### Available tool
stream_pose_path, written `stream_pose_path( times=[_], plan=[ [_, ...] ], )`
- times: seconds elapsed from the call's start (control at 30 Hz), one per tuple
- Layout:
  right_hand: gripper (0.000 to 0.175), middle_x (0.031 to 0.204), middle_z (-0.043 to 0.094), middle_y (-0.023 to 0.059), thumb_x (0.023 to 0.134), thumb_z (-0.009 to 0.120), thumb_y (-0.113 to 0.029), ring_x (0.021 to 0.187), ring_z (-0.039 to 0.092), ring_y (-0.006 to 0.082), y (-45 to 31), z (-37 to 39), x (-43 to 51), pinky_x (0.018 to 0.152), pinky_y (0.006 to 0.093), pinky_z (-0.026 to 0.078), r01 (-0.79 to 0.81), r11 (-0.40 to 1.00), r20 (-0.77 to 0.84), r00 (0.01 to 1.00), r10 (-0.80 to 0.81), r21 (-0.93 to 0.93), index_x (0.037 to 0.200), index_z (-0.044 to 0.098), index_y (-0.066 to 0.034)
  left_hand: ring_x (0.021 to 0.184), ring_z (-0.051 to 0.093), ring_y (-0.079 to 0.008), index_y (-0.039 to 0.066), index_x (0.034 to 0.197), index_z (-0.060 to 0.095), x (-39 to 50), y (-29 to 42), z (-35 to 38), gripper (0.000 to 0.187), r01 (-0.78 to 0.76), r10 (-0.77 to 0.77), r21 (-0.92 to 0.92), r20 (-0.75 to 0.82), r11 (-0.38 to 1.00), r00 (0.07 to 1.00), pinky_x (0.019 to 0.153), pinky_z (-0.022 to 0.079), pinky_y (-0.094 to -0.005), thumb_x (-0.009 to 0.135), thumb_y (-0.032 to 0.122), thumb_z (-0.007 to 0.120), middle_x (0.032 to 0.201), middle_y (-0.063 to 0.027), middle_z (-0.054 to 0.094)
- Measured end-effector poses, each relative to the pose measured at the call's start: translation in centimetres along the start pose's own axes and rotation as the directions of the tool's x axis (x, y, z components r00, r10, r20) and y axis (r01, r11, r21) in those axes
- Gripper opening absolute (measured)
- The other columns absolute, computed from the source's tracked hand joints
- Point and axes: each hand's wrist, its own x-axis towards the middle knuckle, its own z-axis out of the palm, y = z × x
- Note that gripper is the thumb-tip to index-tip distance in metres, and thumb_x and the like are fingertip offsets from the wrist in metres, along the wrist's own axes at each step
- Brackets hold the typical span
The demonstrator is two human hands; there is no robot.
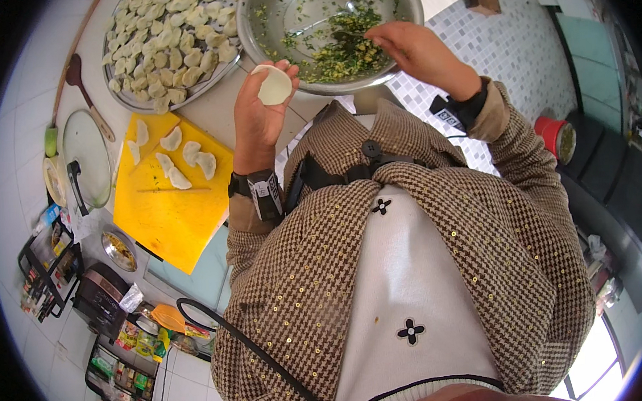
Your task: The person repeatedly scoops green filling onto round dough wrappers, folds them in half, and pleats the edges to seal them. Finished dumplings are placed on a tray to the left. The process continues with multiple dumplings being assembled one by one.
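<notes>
A round, flat dumpling wrapper rests in my left hand, which is held at the near rim of a large steel bowl. Chopped green and yellow filling lies in the bowl, mostly on its right side. My right hand reaches over the bowl's right rim and grips the handle of a spoon, whose head is in the filling. Left of the bowl stands a metal tray crowded with folded dumplings.
Several dumplings and a thin stick lie on a yellow cutting board. Further left are a glass lid and a wooden-handled spatula. A red tin stands at the right. A black cable crosses my jacket.
</notes>
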Motion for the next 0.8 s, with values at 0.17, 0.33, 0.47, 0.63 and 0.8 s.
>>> stream_pose_path(
  times=[0.17,0.33,0.47,0.63,0.8],
  plan=[
    [0.020,0.090,0.065,0.0160,0.094,0.052,-0.015,0.081,0.063,0.0343,-2.3,1.2,-0.8,0.071,0.0412,0.051,-0.074,0.983,0.049,0.997,0.066,0.169,0.106,0.060,-0.0025,0.106,0.059,-0.0322,0.001,0.106,0.053,0.0,-0.1,-0.1,0.017,0.015,-0.014,-0.016,0.008,1.000,1.000,0.091,0.050,-0.0424,0.092,0.011,0.052,0.108,-0.0156,0.060],
    [0.021,0.092,0.065,0.0153,0.095,0.051,-0.016,0.080,0.063,0.0316,-3.7,0.1,-1.5,0.069,0.0394,0.051,-0.204,0.950,0.134,0.975,0.176,0.237,0.108,0.060,-0.0028,0.102,0.061,-0.0333,0.001,0.106,0.052,-0.2,-0.5,0.0,0.018,0.004,-0.004,-0.024,-0.001,1.000,1.000,0.088,0.051,-0.0411,0.093,0.014,0.050,0.105,-0.0168,0.061],
    [0.021,0.091,0.065,0.0158,0.095,0.052,-0.017,0.079,0.063,0.0315,-2.7,-1.0,-1.2,0.069,0.0395,0.051,-0.167,0.950,0.119,0.983,0.140,0.264,0.107,0.061,-0.0030,0.102,0.061,-0.0335,0.001,0.106,0.052,-0.2,-0.5,0.0,0.018,0.013,-0.013,-0.012,-0.015,1.000,1.000,0.088,0.051,-0.0413,0.093,0.013,0.050,0.105,-0.0171,0.061],
    [0.020,0.087,0.064,0.0158,0.095,0.050,-0.016,0.077,0.063,0.0300,-2.5,-0.9,-1.4,0.069,0.0380,0.051,-0.133,0.973,0.134,0.985,0.109,0.191,0.107,0.060,-0.0026,0.103,0.060,-0.0337,0.001,0.106,0.051,-0.1,-0.6,0.0,0.018,0.020,-0.020,-0.016,-0.028,1.000,0.999,0.088,0.051,-0.0417,0.093,0.013,0.049,0.105,-0.0172,0.061],
    [0.023,0.083,0.063,0.0132,0.098,0.046,-0.018,0.073,0.062,0.0214,-3.5,-0.5,-2.3,0.068,0.0328,0.051,-0.322,0.850,0.216,0.943,0.251,0.417,0.108,0.059,-0.0014,0.104,0.060,-0.0342,0.001,0.106,0.052,-0.2,-1.0,-0.1,0.017,0.006,-0.007,-0.024,-0.036,1.000,0.999,0.089,0.051,-0.0422,0.093,0.013,0.048,0.106,-0.0172,0.061]
  ],
)
